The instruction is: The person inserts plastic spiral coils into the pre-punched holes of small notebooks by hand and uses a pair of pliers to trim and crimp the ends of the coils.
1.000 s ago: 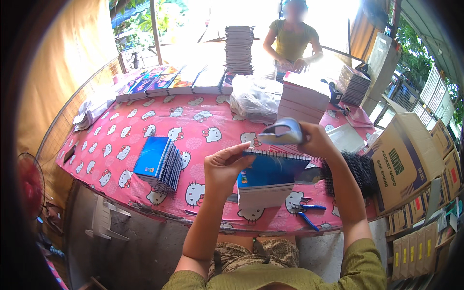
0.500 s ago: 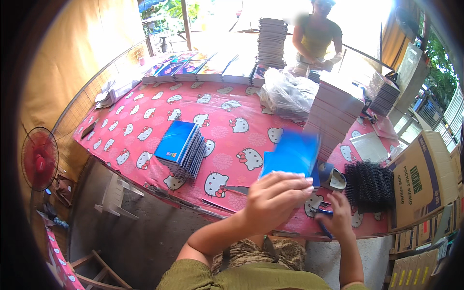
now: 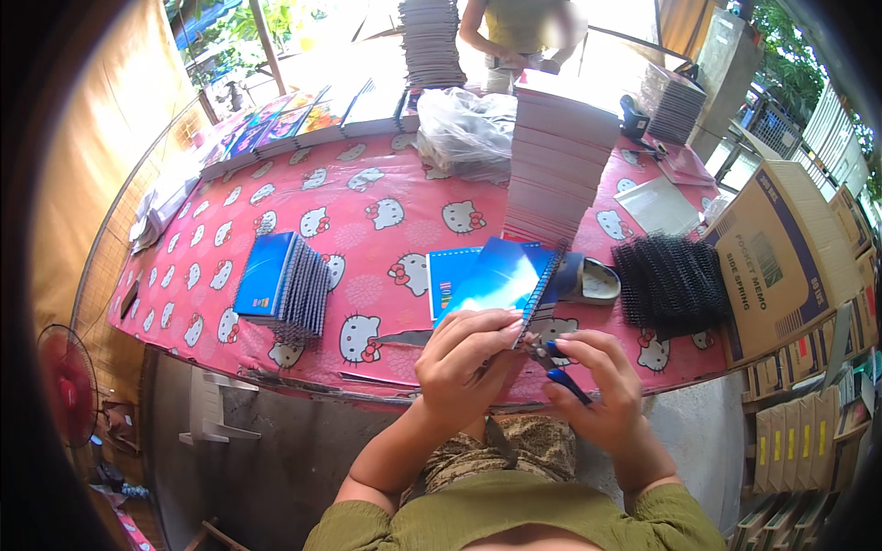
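My left hand (image 3: 467, 363) is closed on a blue spiral notebook (image 3: 505, 275), holding it tilted near the table's front edge. Blue-handled pliers (image 3: 568, 380) sit in my right hand (image 3: 602, 390), their handles spread. The jaws meet the lower end of the notebook's black spiral, close to my left fingertips; whether they grip the wire is too small to tell. Behind the held notebook lies another blue cover (image 3: 445, 275), punched along its top edge. To the left stands a stack of blue spiral notebooks (image 3: 280, 280).
A tall stack of pages (image 3: 559, 170) rises behind the notebook. Right of it are a grey-and-blue rounded object (image 3: 599, 281), black spiral coils (image 3: 671, 285) and a cardboard box (image 3: 772, 262). A plastic bag (image 3: 467, 133) lies farther back. A person (image 3: 516, 32) stands across the table.
The notebook has come down closer to me, its spiral edge now at the right. My right hand has raised the pliers from the table to the spiral's end. The view has shifted right.
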The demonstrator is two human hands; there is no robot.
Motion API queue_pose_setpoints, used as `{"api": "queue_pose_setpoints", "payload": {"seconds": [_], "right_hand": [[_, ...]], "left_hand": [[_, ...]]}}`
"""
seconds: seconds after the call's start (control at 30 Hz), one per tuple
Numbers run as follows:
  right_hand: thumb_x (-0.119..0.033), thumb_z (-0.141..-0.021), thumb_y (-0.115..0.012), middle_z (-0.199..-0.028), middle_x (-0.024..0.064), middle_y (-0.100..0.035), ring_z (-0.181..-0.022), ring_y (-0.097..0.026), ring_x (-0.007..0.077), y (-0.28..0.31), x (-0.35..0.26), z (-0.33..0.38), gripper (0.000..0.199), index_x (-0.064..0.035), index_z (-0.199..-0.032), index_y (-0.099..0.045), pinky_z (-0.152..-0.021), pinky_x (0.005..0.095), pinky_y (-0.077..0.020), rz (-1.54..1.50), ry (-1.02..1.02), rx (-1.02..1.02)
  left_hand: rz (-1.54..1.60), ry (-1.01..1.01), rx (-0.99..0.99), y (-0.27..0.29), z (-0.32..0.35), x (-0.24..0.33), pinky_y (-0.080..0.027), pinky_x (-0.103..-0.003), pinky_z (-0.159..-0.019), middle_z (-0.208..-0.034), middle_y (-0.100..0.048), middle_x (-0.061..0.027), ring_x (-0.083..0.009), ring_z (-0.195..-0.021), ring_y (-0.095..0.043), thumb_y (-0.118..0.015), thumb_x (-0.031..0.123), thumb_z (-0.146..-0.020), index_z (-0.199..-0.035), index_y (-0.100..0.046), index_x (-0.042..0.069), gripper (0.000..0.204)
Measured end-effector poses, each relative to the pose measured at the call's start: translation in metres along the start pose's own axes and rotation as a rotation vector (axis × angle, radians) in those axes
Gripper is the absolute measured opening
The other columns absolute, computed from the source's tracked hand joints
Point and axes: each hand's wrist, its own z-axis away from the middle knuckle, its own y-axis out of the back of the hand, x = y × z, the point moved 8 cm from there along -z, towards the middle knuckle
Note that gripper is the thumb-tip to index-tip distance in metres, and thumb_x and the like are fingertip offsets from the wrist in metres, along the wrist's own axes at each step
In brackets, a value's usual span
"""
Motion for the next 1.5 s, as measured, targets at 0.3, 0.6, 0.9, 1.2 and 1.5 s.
{"api": "queue_pose_setpoints", "payload": {"seconds": [0.3, 0.6, 0.9, 1.2, 1.5], "right_hand": [[-0.014, -0.074, -0.080, -0.104, 0.0171, -0.062, -0.091, -0.062, 0.0301, 0.001, -0.002, 0.004, 0.044, 0.0010, -0.111, -0.061, -0.078, 0.0364, -0.0519, 0.049, 0.057, 0.070], [-0.014, -0.090, -0.067, -0.105, 0.0138, -0.066, -0.096, -0.065, 0.0194, -0.069, 0.046, 0.024, 0.028, 0.0031, -0.112, -0.063, -0.080, 0.0320, -0.0564, -1.425, -0.735, -0.338], [-0.015, -0.073, -0.078, -0.110, 0.0172, -0.062, -0.106, -0.059, 0.0330, -0.047, 0.109, 0.077, 0.044, -0.0014, -0.111, -0.061, -0.092, 0.0417, -0.0463, 0.260, -0.202, -0.241], [-0.009, -0.078, -0.072, -0.115, 0.0210, -0.060, -0.111, -0.056, 0.0375, 0.043, 0.155, 0.006, 0.031, 0.0019, -0.105, -0.061, -0.096, 0.0437, -0.0436, 0.387, -0.150, 0.164], [-0.035, -0.078, -0.075, -0.108, 0.0203, -0.058, -0.105, -0.055, 0.0389, 0.123, 0.303, 0.007, 0.049, 0.0021, -0.106, -0.060, -0.091, 0.0462, -0.0450, 1.000, -0.768, -0.048]], "left_hand": [[0.009, -0.019, 0.018, 0.000, 0.003, 0.002, -0.051, -0.033, -0.075, -0.096, -0.070, -0.0135, -0.0255, -0.083, -0.068, -0.077, -0.006, -0.065, -0.093, -0.068, 0.000, 0.030], [-0.142, -0.142, 0.113, 0.022, -0.006, 0.005, -0.052, -0.039, -0.084, -0.091, -0.071, -0.0091, -0.0182, -0.082, -0.069, -0.073, -0.010, -0.072, -0.088, -0.067, 0.004, 0.022], [-0.647, -0.117, 0.516, 0.234, -0.069, -0.015, -0.048, -0.025, -0.077, -0.096, -0.069, -0.0083, -0.0119, -0.087, -0.059, -0.064, 0.006, -0.089, -0.106, -0.065, 0.001, 0.017], [-0.942, 0.554, -0.736, 0.225, -0.062, -0.222, -0.006, -0.066, -0.107, -0.119, -0.065, -0.0060, -0.0224, -0.128, -0.047, -0.041, 0.037, -0.101, -0.123, -0.061, 0.023, 0.034], [-0.833, 0.569, -0.750, 0.227, -0.044, -0.241, -0.004, -0.064, -0.110, -0.119, -0.064, -0.0085, -0.0286, -0.122, -0.051, -0.042, 0.034, -0.100, -0.116, -0.063, 0.014, 0.033]]}}
